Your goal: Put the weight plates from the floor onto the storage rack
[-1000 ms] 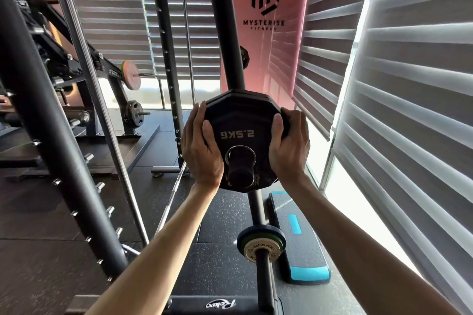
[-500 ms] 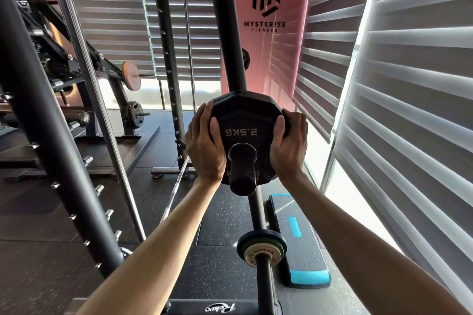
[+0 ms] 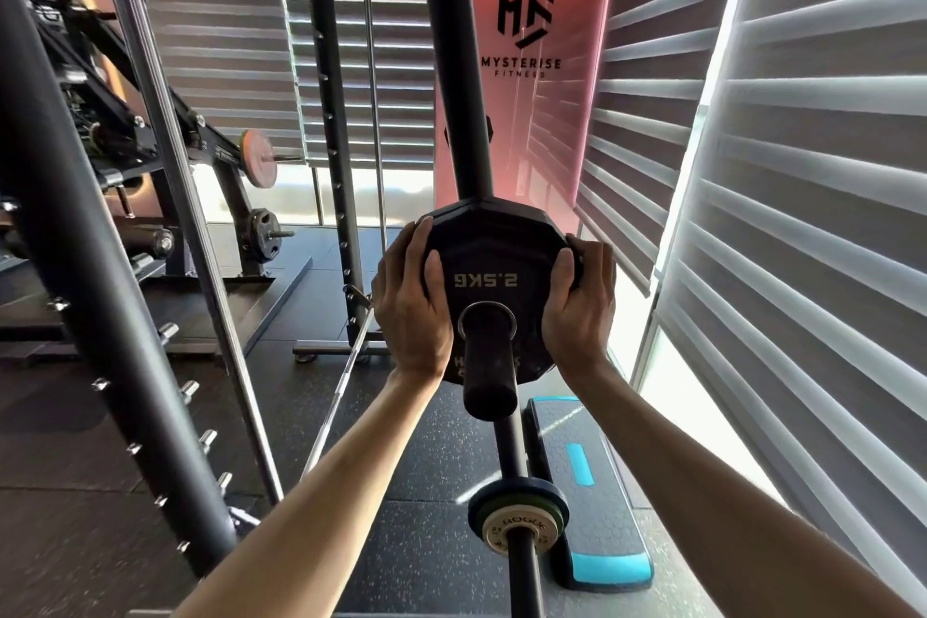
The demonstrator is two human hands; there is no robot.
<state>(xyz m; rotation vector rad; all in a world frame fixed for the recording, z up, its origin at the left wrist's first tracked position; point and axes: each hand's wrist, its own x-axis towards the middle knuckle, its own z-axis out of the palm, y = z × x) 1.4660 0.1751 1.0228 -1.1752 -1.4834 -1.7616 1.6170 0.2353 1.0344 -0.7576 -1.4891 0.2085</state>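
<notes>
At the rack post: black 2.5 kg plate sits on a peg. Left hand, right hand clamp opposite edges, fingers curled round rim. Peg sticks out through centre hole.

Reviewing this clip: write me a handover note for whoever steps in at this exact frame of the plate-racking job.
Left hand: grips the left edge of the 2.5 kg plate.
Right hand: grips its right edge.
The plate is threaded onto the rack's upper peg, whose end sticks out through the hole. Whether it sits flush against the upright cannot be told.
The lower peg already carries small plates.
Done: this plate is on its peg.
Left: push it home if needed, let go, then fetch any further plates. None show on the floor in view.
</notes>
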